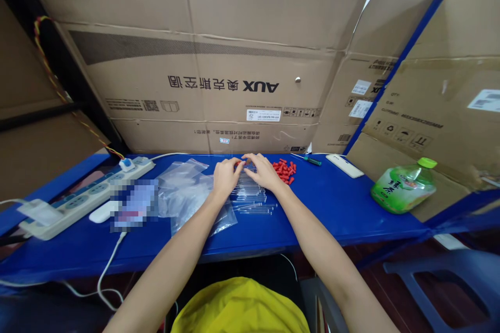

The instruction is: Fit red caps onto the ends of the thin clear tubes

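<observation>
Both my hands meet at the back middle of the blue table (332,208). My left hand (225,176) is closed in a pinch, and something small and red shows at its fingertips. My right hand (262,169) is curled beside it, fingertips touching the left hand's. Under and in front of both hands lies a pile of clear thin tubes (252,200). A heap of small red caps (285,170) sits just right of my right hand. Clear plastic bags (185,195) lie to the left of my left hand.
A white power strip (84,195) with cables runs along the left. A green bottle (404,186) lies on its side at the right. A small screwdriver (312,159) and a white remote-like bar (344,165) lie at the back. Cardboard boxes (219,83) wall in the back.
</observation>
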The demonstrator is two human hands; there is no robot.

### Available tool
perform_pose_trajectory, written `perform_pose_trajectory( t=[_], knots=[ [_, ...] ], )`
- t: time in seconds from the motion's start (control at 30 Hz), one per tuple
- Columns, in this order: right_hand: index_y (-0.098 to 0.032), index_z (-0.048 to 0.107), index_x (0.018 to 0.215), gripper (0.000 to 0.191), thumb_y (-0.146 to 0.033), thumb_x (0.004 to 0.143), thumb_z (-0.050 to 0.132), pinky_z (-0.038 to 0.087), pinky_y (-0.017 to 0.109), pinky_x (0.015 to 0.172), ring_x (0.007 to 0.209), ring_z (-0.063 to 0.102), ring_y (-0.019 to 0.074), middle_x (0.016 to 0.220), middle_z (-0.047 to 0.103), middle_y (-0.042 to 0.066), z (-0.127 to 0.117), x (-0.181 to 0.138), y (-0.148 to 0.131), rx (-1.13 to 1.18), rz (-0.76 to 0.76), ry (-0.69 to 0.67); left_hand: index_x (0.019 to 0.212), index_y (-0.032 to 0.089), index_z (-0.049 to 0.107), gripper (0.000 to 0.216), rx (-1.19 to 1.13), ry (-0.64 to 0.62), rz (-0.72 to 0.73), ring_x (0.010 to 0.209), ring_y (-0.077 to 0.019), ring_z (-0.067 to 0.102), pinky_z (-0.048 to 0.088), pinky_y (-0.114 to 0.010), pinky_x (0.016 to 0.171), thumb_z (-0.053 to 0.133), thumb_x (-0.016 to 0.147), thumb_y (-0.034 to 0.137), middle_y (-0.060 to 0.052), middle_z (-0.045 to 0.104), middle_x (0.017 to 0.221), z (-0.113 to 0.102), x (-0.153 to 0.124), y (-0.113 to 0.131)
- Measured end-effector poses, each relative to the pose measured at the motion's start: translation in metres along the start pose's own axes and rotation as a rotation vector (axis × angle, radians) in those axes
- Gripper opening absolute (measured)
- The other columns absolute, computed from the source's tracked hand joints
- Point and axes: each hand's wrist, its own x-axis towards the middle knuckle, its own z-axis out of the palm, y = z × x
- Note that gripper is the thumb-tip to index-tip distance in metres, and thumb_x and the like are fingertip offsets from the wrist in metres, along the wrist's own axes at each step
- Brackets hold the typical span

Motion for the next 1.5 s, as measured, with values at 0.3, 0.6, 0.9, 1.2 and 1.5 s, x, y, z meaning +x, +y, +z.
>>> perform_pose_trajectory(
  t=[0.3, 0.6, 0.9, 1.2, 1.5],
  knots=[
    [-0.023, 0.073, 0.103, 0.016, -0.033, 0.106, 0.061, 0.047, 0.035, 0.095, 0.104, 0.062, 0.0244, 0.107, 0.076, 0.007, -0.012, 0.002, 0.014, -0.065, 0.048, 0.177, 0.096, 0.022, 0.076, 0.048, -0.114, -0.024, 0.034, 0.089, -0.0233, 0.076, 0.049, -0.033, 0.086, 0.036, 0.115, 0.042, -0.005, 0.082, 0.089, 0.001, -0.001, 0.004],
    [-0.019, 0.066, 0.139, 0.041, -0.024, 0.099, 0.056, 0.047, 0.036, 0.096, 0.110, 0.068, 0.0272, 0.113, 0.078, 0.012, -0.047, -0.015, 0.051, -0.331, 0.830, 0.383, 0.100, 0.024, 0.075, 0.040, -0.083, -0.068, 0.028, 0.093, -0.0231, 0.077, 0.049, -0.034, 0.089, 0.038, 0.113, 0.033, -0.003, 0.081, 0.087, 0.005, 0.000, 0.001],
    [-0.019, 0.081, 0.116, 0.043, -0.030, 0.109, 0.040, 0.049, 0.045, 0.098, 0.113, 0.067, 0.0314, 0.115, 0.077, 0.019, -0.043, -0.022, 0.053, -0.448, 0.980, 0.246, 0.102, 0.025, 0.075, 0.039, -0.076, -0.042, 0.009, 0.094, -0.0234, 0.076, 0.049, -0.035, 0.092, 0.038, 0.112, 0.033, -0.002, 0.081, 0.085, 0.004, 0.000, 0.002],
    [-0.022, 0.071, 0.138, 0.043, -0.021, 0.107, 0.042, 0.040, 0.047, 0.104, 0.126, 0.050, 0.0320, 0.133, 0.072, 0.017, -0.007, 0.002, 0.016, -0.512, 0.240, -0.107, 0.100, 0.024, 0.074, 0.039, -0.088, -0.035, 0.019, 0.091, -0.0230, 0.076, 0.049, -0.035, 0.091, 0.038, 0.112, 0.031, -0.003, 0.081, 0.085, 0.002, -0.002, 0.005],
    [-0.014, 0.072, 0.128, 0.040, -0.017, 0.107, 0.038, 0.039, 0.050, 0.101, 0.127, 0.051, 0.0354, 0.131, 0.071, 0.021, 0.009, 0.006, 0.001, -0.599, 0.296, -0.237, 0.102, 0.021, 0.074, 0.044, -0.124, -0.028, 0.022, 0.088, -0.0215, 0.076, 0.049, -0.034, 0.091, 0.033, 0.114, 0.032, -0.003, 0.079, 0.082, 0.001, -0.002, 0.007]
  ],
)
